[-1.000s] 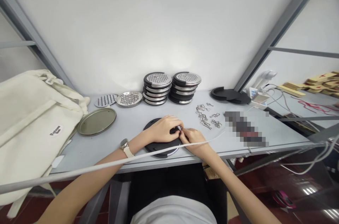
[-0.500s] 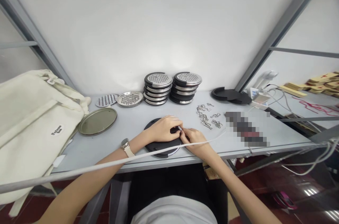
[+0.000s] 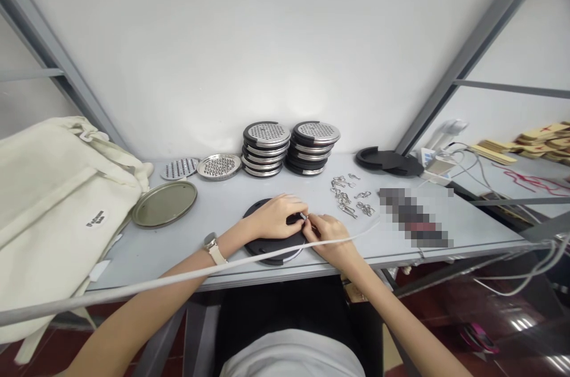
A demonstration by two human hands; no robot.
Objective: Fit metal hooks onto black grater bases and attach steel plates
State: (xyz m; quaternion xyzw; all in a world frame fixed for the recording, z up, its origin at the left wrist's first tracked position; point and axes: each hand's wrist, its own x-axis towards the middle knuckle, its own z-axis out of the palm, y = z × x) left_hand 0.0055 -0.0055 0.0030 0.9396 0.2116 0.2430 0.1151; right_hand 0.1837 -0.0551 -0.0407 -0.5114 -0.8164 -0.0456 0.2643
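Observation:
In front of me a round black plastic grater holder (image 3: 278,245) lies on the table near its front edge. My left hand (image 3: 276,216) rests over it, thumb and forefinger pinched at its right side on a small silver metal piece (image 3: 304,216). From the right, my right hand (image 3: 327,234) meets it there, its fingertips also closed on that piece. The fingers cover most of the piece, so its exact shape is hidden. Several loose metal clasps (image 3: 342,196) lie on the table beyond my right hand.
Two stacks of round graters in black holders, left (image 3: 266,148) and right (image 3: 313,147), stand by the wall. Left are grater discs (image 3: 219,167), an olive-green round tray (image 3: 164,205) and a cream bag (image 3: 57,205). Black holders (image 3: 387,160) lie right. A white cable (image 3: 169,279) crosses in front.
Both hands stay at the right side of the black holder. My right fingertips have shifted very slightly to the right, and a little more of the silver piece shows. All else looks the same.

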